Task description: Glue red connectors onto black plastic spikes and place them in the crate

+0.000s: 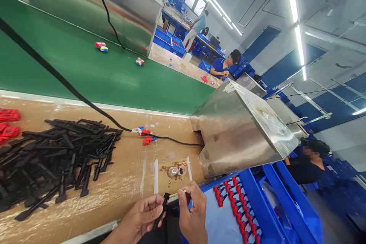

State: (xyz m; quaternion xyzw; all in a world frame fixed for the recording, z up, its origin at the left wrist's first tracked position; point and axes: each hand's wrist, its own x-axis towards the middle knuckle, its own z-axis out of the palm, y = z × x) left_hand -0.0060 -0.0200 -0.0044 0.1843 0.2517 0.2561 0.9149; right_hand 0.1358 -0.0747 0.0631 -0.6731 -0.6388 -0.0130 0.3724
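Observation:
My left hand [145,215] is closed round a black plastic stick-like part [164,206] with a wider end, held tilted over the table's front edge. Close beside it on the right, my right hand [193,211] pinches a thin pale stick [185,191] between thumb and fingers; most of the stick is hidden. Beyond the hands stand two small cups, one clear [172,172] and one with dark contents [182,170]. Several thin wooden sticks [183,163] lie by them between white tape strips. To the left lies a large pile of similar black parts [65,156].
Red parts [8,122] lie at far left, red-blue pieces [148,140] by the black cable [174,140]. A metal housing [237,133] stands right. A blue bin [213,198] holds rows of red-blue pieces. Behind runs a green conveyor [120,80] with small toys. Several people work farther off.

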